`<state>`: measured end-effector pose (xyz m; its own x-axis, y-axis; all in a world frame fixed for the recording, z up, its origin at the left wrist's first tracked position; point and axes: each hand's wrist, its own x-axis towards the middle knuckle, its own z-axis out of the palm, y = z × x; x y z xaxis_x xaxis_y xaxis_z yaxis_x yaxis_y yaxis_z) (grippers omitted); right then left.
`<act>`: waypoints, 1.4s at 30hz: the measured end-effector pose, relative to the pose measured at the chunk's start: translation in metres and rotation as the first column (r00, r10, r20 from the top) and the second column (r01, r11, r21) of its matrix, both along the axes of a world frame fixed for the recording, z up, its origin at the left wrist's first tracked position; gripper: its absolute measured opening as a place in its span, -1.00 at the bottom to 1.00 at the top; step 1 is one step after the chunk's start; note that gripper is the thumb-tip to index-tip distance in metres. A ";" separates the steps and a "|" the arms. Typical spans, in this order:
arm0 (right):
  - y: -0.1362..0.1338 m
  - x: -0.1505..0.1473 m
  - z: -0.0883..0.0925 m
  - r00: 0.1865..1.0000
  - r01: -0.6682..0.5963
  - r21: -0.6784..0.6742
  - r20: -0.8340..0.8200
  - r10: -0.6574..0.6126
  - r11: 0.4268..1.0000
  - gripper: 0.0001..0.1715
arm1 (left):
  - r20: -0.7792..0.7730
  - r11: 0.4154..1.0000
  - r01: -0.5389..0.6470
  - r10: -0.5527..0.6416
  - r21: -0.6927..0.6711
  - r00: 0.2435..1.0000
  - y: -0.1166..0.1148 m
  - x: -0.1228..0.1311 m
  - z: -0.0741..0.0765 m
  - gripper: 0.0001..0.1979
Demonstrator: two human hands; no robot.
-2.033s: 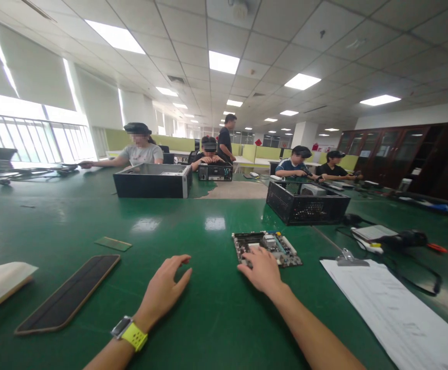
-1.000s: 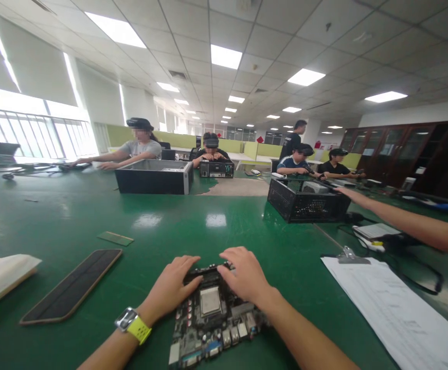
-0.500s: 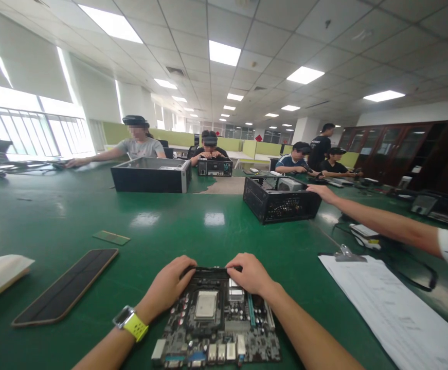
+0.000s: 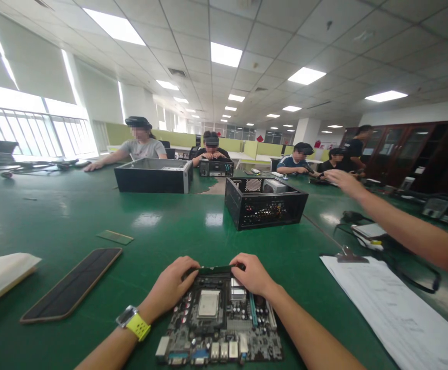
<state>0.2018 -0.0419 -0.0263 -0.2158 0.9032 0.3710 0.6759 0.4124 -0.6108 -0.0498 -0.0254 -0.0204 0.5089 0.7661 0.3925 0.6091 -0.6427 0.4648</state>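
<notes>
Two hands (image 4: 172, 288) (image 4: 252, 277) touch a knobbly, rectangular motherboard (image 4: 227, 326) at its far edge.

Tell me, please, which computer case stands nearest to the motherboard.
The perforated black case, right of centre; the silver-edged case and the small case beside it stand farther from the motherboard.

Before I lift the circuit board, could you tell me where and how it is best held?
Probably by the left and right edges, one hand from each side: the circuit board lies flat, with its top crowded by raised parts and connectors along the near edge. The left hand and right hand are now at its far edge.
</notes>
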 end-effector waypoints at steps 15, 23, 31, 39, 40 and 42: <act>-0.004 -0.002 0.005 0.995 0.022 -0.055 0.095 -0.016 0.998 -0.78 | 0.040 0.999 0.035 -0.034 -0.021 0.999 0.001 0.001 -0.004 -0.78; 0.010 0.007 0.024 0.971 0.110 0.006 0.211 -0.109 0.994 -0.35 | -0.016 1.000 0.003 -0.003 -0.019 1.000 -0.001 0.004 0.000 -0.79; 0.082 0.026 0.052 0.730 0.045 0.313 0.638 -0.245 0.949 -0.37 | 0.000 0.999 0.000 0.000 -0.040 1.000 -0.002 0.004 0.001 -0.79; 0.108 0.052 0.025 0.648 0.081 0.355 0.691 -0.320 0.931 -0.23 | 0.025 0.999 0.003 -0.002 -0.050 1.000 -0.002 0.002 -0.001 -0.80; 0.108 0.055 0.022 0.641 0.103 0.363 0.687 -0.341 0.926 -0.22 | 0.028 0.998 0.004 -0.002 -0.055 1.000 -0.002 0.002 -0.001 -0.80; 0.108 0.065 0.017 0.623 0.148 0.360 0.689 -0.369 0.921 -0.20 | 0.035 0.998 0.003 -0.001 -0.059 0.999 -0.002 0.002 -0.001 -0.80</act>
